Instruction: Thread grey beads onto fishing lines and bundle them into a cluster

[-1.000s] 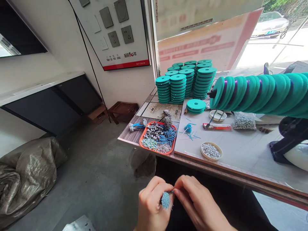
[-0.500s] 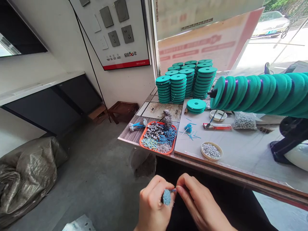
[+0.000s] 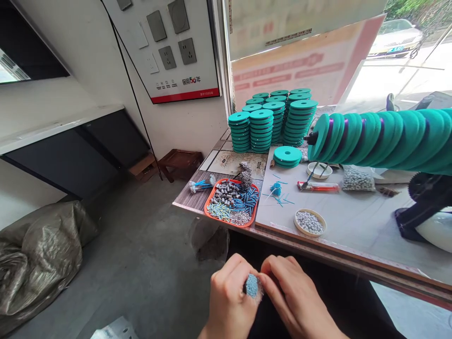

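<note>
My left hand (image 3: 230, 294) is wrapped round a tight bundle of thin blue rods (image 3: 252, 286), whose round ends face up toward me. Fine pale strands stick out beside the bundle. Close against it, my right hand (image 3: 294, 294) has thumb and forefinger pinched together; whatever lies between them is too small or hidden to make out. Both hands are below the table's front edge, over my dark lap. Nearest on the table stands an orange tray (image 3: 208, 217) with grey cylinders, blue striped pieces, pale small pieces and silvery bits.
Stacks of green discs (image 3: 261, 127) stand at the back, and a row of green discs on a shaft (image 3: 381, 139) juts in from the right. A round dish of grey beads (image 3: 310, 222), a red cutter (image 3: 319, 187) and a bag of beads (image 3: 358, 179) lie on the table.
My left hand has shifted slightly right and the bundle now faces up more. The short striped piece seen between the hands is no longer visible. The right hand stays pinched.
</note>
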`<state>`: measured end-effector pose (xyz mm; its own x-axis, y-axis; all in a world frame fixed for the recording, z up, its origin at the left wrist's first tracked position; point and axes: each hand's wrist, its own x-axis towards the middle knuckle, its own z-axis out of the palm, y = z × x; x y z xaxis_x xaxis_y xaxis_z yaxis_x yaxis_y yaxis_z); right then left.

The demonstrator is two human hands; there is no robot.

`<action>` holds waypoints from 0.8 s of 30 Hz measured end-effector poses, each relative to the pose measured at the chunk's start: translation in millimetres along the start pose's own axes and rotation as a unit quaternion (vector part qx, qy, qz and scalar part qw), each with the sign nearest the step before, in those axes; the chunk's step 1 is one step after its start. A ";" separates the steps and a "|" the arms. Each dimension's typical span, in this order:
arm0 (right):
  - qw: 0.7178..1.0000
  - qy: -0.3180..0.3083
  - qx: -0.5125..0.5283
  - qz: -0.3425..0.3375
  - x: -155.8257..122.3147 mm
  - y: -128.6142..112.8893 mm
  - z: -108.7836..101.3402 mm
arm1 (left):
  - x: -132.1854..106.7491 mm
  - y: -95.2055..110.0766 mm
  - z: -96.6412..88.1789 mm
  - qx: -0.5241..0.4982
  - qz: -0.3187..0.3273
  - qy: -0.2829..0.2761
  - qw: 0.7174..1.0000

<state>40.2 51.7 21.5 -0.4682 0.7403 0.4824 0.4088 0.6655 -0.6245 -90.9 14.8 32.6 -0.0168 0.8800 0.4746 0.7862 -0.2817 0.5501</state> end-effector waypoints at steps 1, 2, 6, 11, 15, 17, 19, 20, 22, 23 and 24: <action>1.000 -0.009 0.000 -0.001 0.8 0.0 -0.8 | 0.7 0.3 -0.5 0.000 -0.002 -0.007 1.000; 1.000 -0.017 0.007 0.002 1.1 0.0 -1.3 | 1.2 0.4 -1.0 -0.004 -0.006 -0.014 1.000; 0.999 -0.032 0.033 0.011 0.2 0.2 -1.5 | 0.7 -1.4 -2.3 -0.024 -0.032 -0.045 0.998; 0.998 -0.062 0.019 -0.010 0.6 -0.6 -3.8 | 1.0 -2.8 -1.5 -0.055 -0.068 -0.106 0.991; 0.997 -0.059 0.041 0.003 -1.1 0.6 -3.7 | 4.6 1.2 -6.7 -0.173 -0.205 -0.187 0.945; 0.995 -0.055 0.067 0.042 -2.3 1.3 -2.4 | 5.4 2.1 -11.0 -0.244 -0.266 -0.225 0.905; 0.987 -0.058 0.116 0.099 -2.9 1.6 -1.3 | 4.7 0.9 -14.8 -0.306 -0.291 -0.244 0.873; 0.979 -0.059 0.145 0.127 -2.9 1.6 -1.0 | 3.7 -0.3 -16.1 -0.333 -0.293 -0.244 0.862; 0.964 -0.054 0.199 0.166 -2.8 1.7 -1.3 | 0.9 -3.6 -17.0 -0.378 -0.294 -0.238 0.845; 0.958 -0.051 0.217 0.179 -3.1 2.0 -1.9 | -0.6 -5.2 -16.7 -0.400 -0.298 -0.237 0.834; 0.954 -0.050 0.230 0.188 -3.6 2.5 -2.8 | -2.2 -6.6 -16.0 -0.421 -0.306 -0.237 0.820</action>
<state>45.1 50.9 19.9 -0.4375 0.8905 0.1248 0.1862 0.2255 -0.9563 -106.0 8.6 38.9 0.1498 0.9486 -0.2787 0.0105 0.2803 0.9599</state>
